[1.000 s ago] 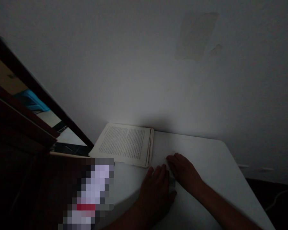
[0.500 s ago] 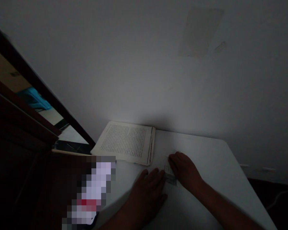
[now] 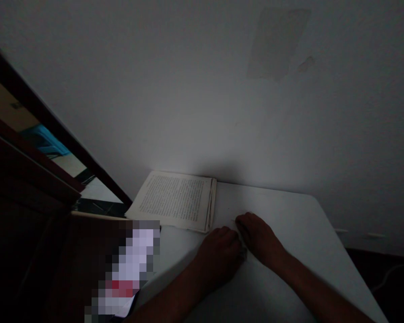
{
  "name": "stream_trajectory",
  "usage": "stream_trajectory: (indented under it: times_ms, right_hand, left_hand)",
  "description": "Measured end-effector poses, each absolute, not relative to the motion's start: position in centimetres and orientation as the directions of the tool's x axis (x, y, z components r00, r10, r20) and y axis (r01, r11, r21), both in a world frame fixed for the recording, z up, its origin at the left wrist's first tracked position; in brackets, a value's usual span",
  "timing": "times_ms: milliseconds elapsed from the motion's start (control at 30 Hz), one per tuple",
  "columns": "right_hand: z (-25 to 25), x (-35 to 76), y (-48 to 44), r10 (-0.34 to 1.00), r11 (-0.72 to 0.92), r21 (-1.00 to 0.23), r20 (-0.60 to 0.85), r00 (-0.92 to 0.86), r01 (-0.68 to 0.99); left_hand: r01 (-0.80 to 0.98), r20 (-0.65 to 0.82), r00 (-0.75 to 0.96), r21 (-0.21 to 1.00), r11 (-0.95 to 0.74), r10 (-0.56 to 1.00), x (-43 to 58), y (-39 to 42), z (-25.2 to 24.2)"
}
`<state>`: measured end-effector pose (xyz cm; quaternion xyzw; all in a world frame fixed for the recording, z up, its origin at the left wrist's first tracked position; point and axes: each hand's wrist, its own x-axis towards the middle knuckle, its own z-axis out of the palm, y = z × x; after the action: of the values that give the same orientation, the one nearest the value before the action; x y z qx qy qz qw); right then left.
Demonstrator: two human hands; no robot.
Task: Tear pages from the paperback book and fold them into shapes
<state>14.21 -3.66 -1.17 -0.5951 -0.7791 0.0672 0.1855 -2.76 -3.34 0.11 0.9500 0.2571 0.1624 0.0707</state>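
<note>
Both my hands rest close together on a white table (image 3: 299, 215) in dim light. My left hand (image 3: 220, 258) is curled, its fingers bent down onto a small piece of paper (image 3: 244, 254) of which only a corner shows. My right hand (image 3: 259, 237) lies just to the right, fingers bent and pressed on the same spot. A stack of printed pages (image 3: 175, 201) lies flat at the table's back left, a short way beyond my left hand.
A plain wall (image 3: 202, 89) rises right behind the table. A dark wooden door frame (image 3: 54, 130) slants across the left, with a lit room and something blue beyond it. The table's right edge drops to a dark floor with a pale cable (image 3: 390, 273).
My left hand has slid right and curled its fingers, now covering most of the small paper that showed between my hands half a second ago. My right hand has barely moved.
</note>
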Motion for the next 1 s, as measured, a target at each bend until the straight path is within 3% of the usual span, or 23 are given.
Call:
stream_trajectory:
  times_ms: [300, 433, 600, 700, 800, 900, 1000]
  right_hand:
    - [1.3, 16.7, -3.6, 0.953, 0.266, -0.627, 0.055, -0.299, 0.732]
    - [1.8, 17.2, -3.6, 0.946, 0.259, -0.709, 0.05, -0.319, 0.656]
    - [1.3, 18.3, -3.4, 0.957, 0.174, -0.856, 0.03, -0.289, 0.486]
    - [0.9, 19.1, -3.6, 0.975, 0.07, -0.952, 0.003, -0.223, 0.297]
    - [1.0, 19.4, -4.3, 0.994, 0.004, -0.985, -0.015, -0.107, 0.173]
    - [1.5, 19.0, -5.0, 0.999, -0.036, -0.985, -0.033, 0.021, 0.171]
    - [1.9, 18.2, -5.5, 0.991, -0.065, -0.981, -0.041, 0.131, 0.184]
  left_hand:
    - [0.319, 0.362, 0.868, 0.118, -0.94, 0.34, -2.5, -3.6, -0.1]
    - [0.391, 0.441, 0.813, 0.068, -0.918, 0.38, -1.6, -3.6, -0.3]
    - [0.427, 0.397, 0.814, 0.087, -0.9, 0.425, -0.6, -2.5, -1.1]
    - [0.447, 0.429, 0.751, 0.227, -0.865, 0.501, -0.6, -1.6, -1.0]
    - [0.428, 0.445, 0.599, 0.525, -0.736, 0.666, -0.8, -0.9, 0.1]
    - [0.345, 0.197, 0.443, 0.863, -0.369, 0.875, -0.8, -0.8, 1.4]
    - [0.178, -0.045, 0.423, 0.983, -0.034, 0.905, -0.5, -0.9, 2.0]
